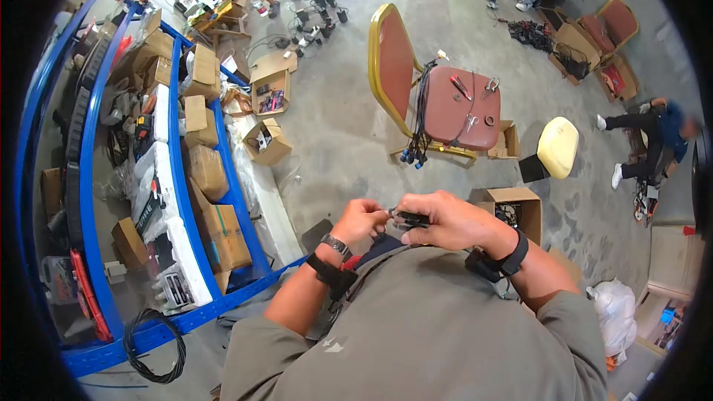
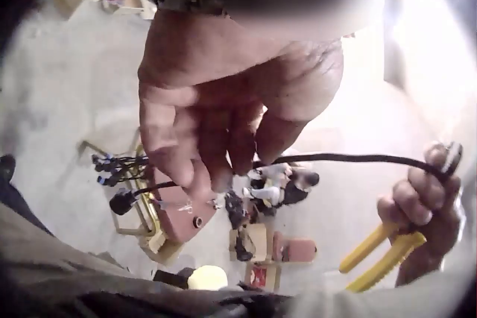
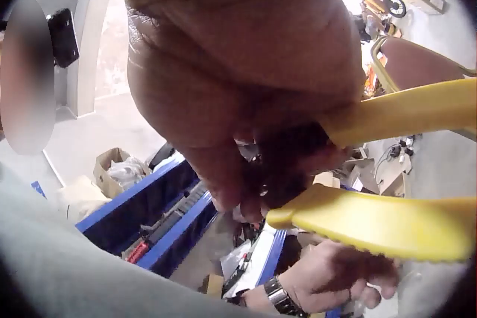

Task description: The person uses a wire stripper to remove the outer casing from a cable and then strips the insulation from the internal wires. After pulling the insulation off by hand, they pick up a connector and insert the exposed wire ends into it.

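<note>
My left hand [image 1: 359,223] pinches a black cable [image 2: 335,158] between thumb and fingers in front of my body. A black plug [image 2: 123,200] hangs from the cable on the far side of that hand. The other stretch runs across to my right hand [image 1: 453,219], meeting it at the fingertips. That hand also holds pliers with two yellow handles [image 3: 373,217], which stand apart and poke out past the palm. The pliers' head is mostly hidden by the fingers.
Ahead stands a red chair [image 1: 386,67] with hand tools on its seat and cables hung on its side. A blue shelf rack [image 1: 178,111] full of boxes runs along the left. An open carton [image 1: 520,200] and a yellow stool [image 1: 557,147] are at right; other people sit farther off.
</note>
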{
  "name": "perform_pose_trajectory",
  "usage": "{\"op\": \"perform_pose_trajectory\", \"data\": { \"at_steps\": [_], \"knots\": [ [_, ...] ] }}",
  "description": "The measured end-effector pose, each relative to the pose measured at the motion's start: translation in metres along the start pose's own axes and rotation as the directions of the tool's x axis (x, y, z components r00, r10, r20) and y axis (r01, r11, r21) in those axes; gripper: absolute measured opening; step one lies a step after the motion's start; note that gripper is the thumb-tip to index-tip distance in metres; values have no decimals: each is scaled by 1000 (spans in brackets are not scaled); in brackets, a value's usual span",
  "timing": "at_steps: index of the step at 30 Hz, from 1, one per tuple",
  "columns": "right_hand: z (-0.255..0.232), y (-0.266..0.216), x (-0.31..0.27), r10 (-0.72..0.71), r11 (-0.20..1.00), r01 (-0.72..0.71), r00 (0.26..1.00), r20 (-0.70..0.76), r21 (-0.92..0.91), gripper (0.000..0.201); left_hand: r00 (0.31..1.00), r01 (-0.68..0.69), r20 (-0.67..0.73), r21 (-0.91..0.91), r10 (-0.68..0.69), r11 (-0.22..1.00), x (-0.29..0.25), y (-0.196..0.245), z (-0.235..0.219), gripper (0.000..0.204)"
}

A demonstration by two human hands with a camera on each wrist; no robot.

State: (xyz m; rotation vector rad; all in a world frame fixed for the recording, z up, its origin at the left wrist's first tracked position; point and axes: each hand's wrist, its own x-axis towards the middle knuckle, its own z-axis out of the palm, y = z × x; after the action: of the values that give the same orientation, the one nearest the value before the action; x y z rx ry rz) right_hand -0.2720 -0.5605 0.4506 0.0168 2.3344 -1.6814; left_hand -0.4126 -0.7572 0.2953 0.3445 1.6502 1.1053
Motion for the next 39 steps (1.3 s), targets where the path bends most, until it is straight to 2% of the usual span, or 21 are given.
{"op": "perform_pose_trajectory", "data": {
  "at_steps": [1, 3, 4, 5, 7, 10, 11, 13, 16, 17, 19, 22, 25, 27, 29, 30, 32, 34, 35, 38, 39],
  "knots": [
    [0, -4, 7, 18, 999, -18, 1000, 16, -26, 30, 991, 118, 83, -155, -106, 981, 4, -5, -7, 32],
    [10, 0, 24, -112, 994, 112, 993, 19, 16, 31, 985, 160, 123, -450, -117, 878, 2, -17, -13, 33],
    [15, 4, 32, -176, 984, 175, 984, 14, 36, 31, 982, 183, 150, -578, -116, 796, -5, -3, -12, 33],
    [20, 5, 40, -191, 981, 191, 981, 47, -11, 32, 985, 172, 84, -605, -153, 777, -19, 10, -8, 32],
    [24, -3, 53, -173, 979, 184, 979, 110, -94, 33, 999, 1, -36, -494, -22, 869, 6, -25, -7, 33],
    [36, -3, 67, -177, 972, 197, 972, 152, -129, 35, 997, -16, -70, -547, -26, 837, 18, -41, -19, 25],
    [37, -5, 69, -187, 963, 215, 967, 172, -162, 35, 992, -40, -119, -579, -36, 814, 32, -59, -25, 23],
    [45, 4, 76, -231, 946, 270, 950, 209, -180, 32, 980, -104, -196, -588, -17, 802, 42, -59, -41, 13],
    [41, 5, 69, -110, 967, 169, 952, 287, -189, 29, 924, -171, -350, -739, -155, 652, 38, -44, -59, 12],
    [44, 23, 75, -80, 959, 160, 946, 314, -235, 29, 922, -245, -374, -764, -101, 597, 44, -41, -68, 10],
    [40, 44, 81, -127, 967, 182, 952, 278, -181, 35, 904, -376, -428, -798, -2, 470, 58, -41, -96, 6],
    [26, 37, 75, -133, 956, 198, 950, 282, -217, 40, 859, -460, -512, -780, -9, 424, 65, -8, -127, 6],
    [9, 16, 82, -155, 922, 231, 956, 248, -312, 44, 838, -492, -546, -758, -5, 430, 61, 28, -147, 19],
    [1, 3, 88, -148, 869, 223, 969, 198, -442, 41, 839, -482, -540, -795, -69, 367, 60, 39, -148, 24],
    [-8, 1, 79, -214, 815, 287, 956, 198, -503, 36, 844, -462, -520, -829, -132, 315, 67, 40, -150, 34],
    [-7, 5, 71, -238, 792, 312, 949, 204, -526, 34, 834, -487, -544, -805, -92, 340, 75, 25, -153, 30],
    [1, 25, 51, -214, 795, 285, 958, 192, -535, 28, 809, -469, -569, -776, -146, 422, 83, 12, -133, 29],
    [17, 49, 36, -180, 827, 253, 965, 191, -501, 27, 840, -359, -486, -832, -243, 423, 92, -19, -108, 29],
    [23, 56, 29, -197, 823, 259, 965, 174, -506, 26, 825, -369, -474, -865, -308, 341, 99, -35, -98, 21],
    [27, 51, 24, -106, 783, 236, 962, 250, -575, 27, 798, -323, -459, -873, -390, 366, 113, -71, -84, 22],
    [31, 51, 22, -110, 779, 241, 961, 253, -579, 28, 805, -323, -462, -867, -371, 380, 115, -75, -83, 22]
  ]
}}
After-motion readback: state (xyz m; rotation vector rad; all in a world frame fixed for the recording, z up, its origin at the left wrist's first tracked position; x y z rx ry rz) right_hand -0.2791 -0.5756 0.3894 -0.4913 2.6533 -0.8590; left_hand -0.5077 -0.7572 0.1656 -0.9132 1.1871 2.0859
